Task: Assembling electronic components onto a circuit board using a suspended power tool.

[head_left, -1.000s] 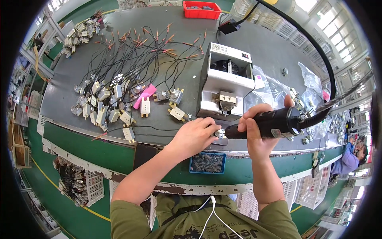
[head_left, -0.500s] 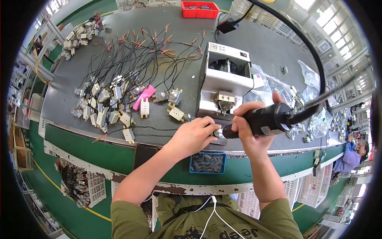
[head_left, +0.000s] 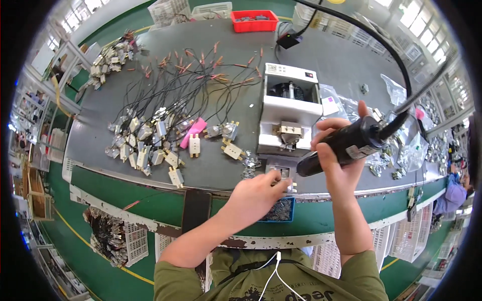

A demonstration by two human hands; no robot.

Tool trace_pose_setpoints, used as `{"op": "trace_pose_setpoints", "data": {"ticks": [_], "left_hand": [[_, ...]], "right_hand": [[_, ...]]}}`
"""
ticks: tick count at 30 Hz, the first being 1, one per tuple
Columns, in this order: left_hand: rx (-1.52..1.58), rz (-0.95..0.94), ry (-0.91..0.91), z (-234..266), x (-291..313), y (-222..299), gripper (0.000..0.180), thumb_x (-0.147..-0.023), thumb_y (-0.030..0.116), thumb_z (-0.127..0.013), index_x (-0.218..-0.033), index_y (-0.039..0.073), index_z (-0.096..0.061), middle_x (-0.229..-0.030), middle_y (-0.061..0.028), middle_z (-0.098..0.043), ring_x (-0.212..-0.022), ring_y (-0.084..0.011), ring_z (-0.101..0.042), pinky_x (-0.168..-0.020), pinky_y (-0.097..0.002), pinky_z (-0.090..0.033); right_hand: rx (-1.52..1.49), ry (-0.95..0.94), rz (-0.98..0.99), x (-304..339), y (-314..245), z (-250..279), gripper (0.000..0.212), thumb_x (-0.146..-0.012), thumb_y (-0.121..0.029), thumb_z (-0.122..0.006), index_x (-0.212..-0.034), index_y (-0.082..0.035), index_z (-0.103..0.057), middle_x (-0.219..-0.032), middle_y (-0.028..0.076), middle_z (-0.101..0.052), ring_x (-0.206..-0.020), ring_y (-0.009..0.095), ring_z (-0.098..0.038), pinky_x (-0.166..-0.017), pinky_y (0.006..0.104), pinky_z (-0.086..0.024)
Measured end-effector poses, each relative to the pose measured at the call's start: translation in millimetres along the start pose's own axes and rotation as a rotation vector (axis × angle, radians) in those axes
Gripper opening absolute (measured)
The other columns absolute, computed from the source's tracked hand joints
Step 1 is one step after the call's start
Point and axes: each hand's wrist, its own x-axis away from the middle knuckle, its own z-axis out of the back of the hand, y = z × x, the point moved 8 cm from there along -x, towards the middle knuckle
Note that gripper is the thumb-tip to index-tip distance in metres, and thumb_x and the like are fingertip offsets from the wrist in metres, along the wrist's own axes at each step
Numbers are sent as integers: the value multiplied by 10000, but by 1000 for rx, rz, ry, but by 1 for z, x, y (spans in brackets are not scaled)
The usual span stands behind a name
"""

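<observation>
Black electric screwdriver point(head_left: 346, 146), held in my right grip point(head_left: 343, 174).
Left grip point(head_left: 257, 194): fingers curled, contents I cannot tell; blue tray point(head_left: 293, 211) just beside.

Heaped wired parts point(head_left: 145, 132), a workbench point(head_left: 231, 45) and plastic crates point(head_left: 399, 233) mark a factory workshop.

Bright; upper-right windows point(head_left: 430, 37) glare; edges bent, corners black.

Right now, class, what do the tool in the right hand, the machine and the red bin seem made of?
Tool: probably plastic, smooth black with a soft sheen. Machine: likely sheet metal, silvery, flat panels, crisp edges. Red bin: apparently moulded plastic, evenly coloured.
</observation>
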Motion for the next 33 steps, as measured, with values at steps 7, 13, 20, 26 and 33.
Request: {"op": "trace_pose_setpoints", "data": {"ticks": [7, 13, 20, 26, 33], "left_hand": [[282, 239, 177, 111, 77, -58, 409, -908, 50, -664, -1305, 143, -646, -848, 0, -643, -636, -97, -559, -560, -247, -441], [357, 618, 160, 126, 133, -74, 421, -825, 36, -745, -1232, 96, -653, -745, 64, -540, -582, -31, -410, -525, -214, -329], [-135, 1089, 749, 185, 353, -189, 438, -950, 185, -647, -1363, 106, -525, -1115, -126, -694, -779, -175, -610, -722, -305, -496], [-328, 1599, 425, 34, 575, -220, 507, -949, 298, -626, -1398, 111, -483, -1203, -240, -666, -1022, -430, -666, -857, -514, -513], [-213, 1659, 664, -43, 638, -234, 615, -899, 231, -719, -1439, 64, -478, -1442, -198, -535, -1285, -384, -536, -1056, -463, -442]], "right_hand": [[162, -35, 94, 0, -9, 15, 859, -904, -83, -697, -1565, -19, -152, -1123, 150, -632, -801, 143, -632, -747, 280, -525], [151, -5, 84, 6, 0, 17, 815, -919, -113, -705, -1554, -12, -205, -1117, 141, -635, -781, 141, -618, -741, 278, -504], [89, -37, 68, 5, -2, 28, 763, -953, -120, -674, -1563, -26, -226, -1202, 169, -603, -824, 155, -591, -737, 295, -507], [105, -56, 102, 4, 9, 40, 684, -971, -120, -648, -1544, -18, -288, -1218, 181, -602, -835, 152, -566, -762, 289, -490], [174, 10, 140, 12, -2, 40, 737, -971, -116, -643, -1576, -59, -226, -1262, 163, -579, -847, 138, -583, -783, 276, -488]]}}
